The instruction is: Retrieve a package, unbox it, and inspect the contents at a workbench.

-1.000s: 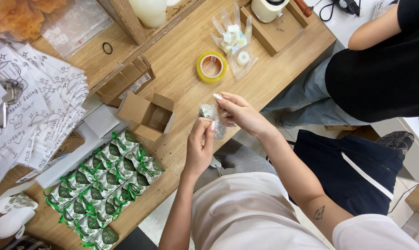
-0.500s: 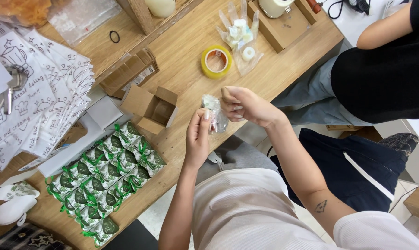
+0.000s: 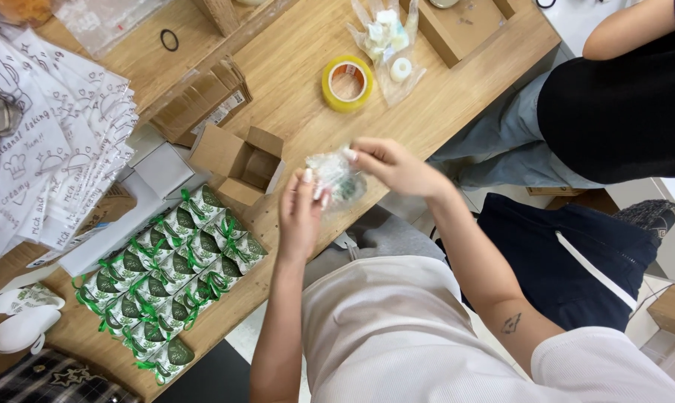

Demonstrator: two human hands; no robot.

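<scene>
Left hand point(image 3: 300, 216) and right hand point(image 3: 393, 166) fingers pinch clear-wrapped green treat point(image 3: 336, 177) above bench point(image 3: 292, 97) edge, near open cardboard box point(image 3: 240, 163).

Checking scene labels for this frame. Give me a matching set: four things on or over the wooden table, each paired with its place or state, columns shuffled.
Things:
1. yellow roll of tape
2. small brown cardboard box
3. green-ribboned wrapped packets
4. clear crinkled plastic wrap with a green piece inside

Places or states:
A. held between the left hand and right hand
B. laid in rows near the table's near edge
C. flaps open, standing beside the packets
D. lying flat next to a clear bag of small white items

Pairs: 1-D, 2-C, 3-B, 4-A
</scene>
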